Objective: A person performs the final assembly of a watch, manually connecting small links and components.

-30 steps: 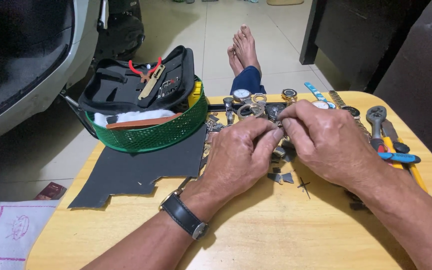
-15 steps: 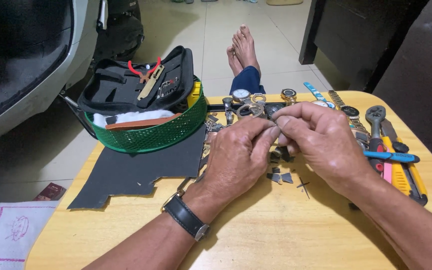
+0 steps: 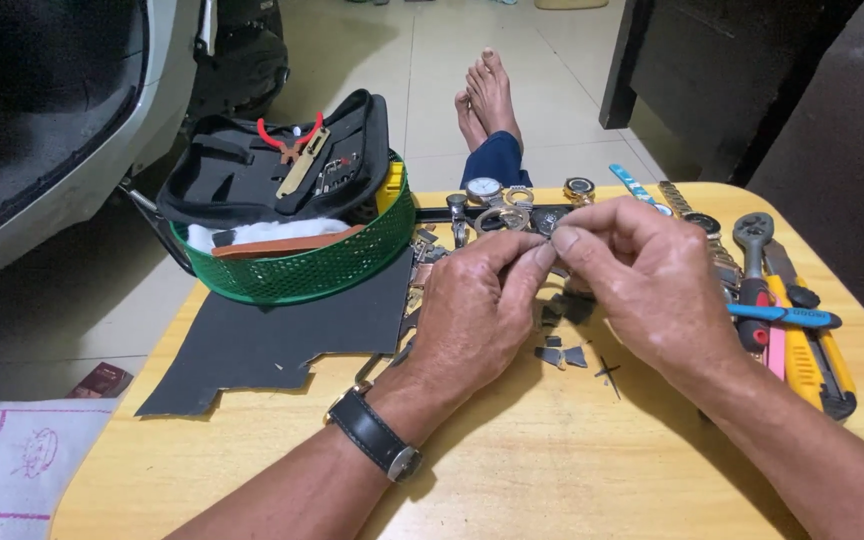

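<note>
Smooth, lightly glossy wood, that is the yellow table (image 3: 512,470). On it near the green basket (image 3: 302,265), a woven plastic mesh, lies a matt dark sheet (image 3: 282,335), rough like felt or rubber. Inside the basket, a black fabric tool case (image 3: 272,165) and white cloth (image 3: 262,232). Right of the basket, shiny metal watches (image 3: 497,200). Far right of the basket, a polished steel ratchet (image 3: 754,240) and a glossy yellow plastic knife (image 3: 802,355).

the table (image 3: 512,470) is yellow wood. a black mat (image 3: 282,335) lies on it. the basket (image 3: 302,265) is green mesh, holding a black case (image 3: 252,170) and red pliers (image 3: 287,140). the knife (image 3: 807,355) is yellow and black, the watch strap (image 3: 377,440) black.
</note>
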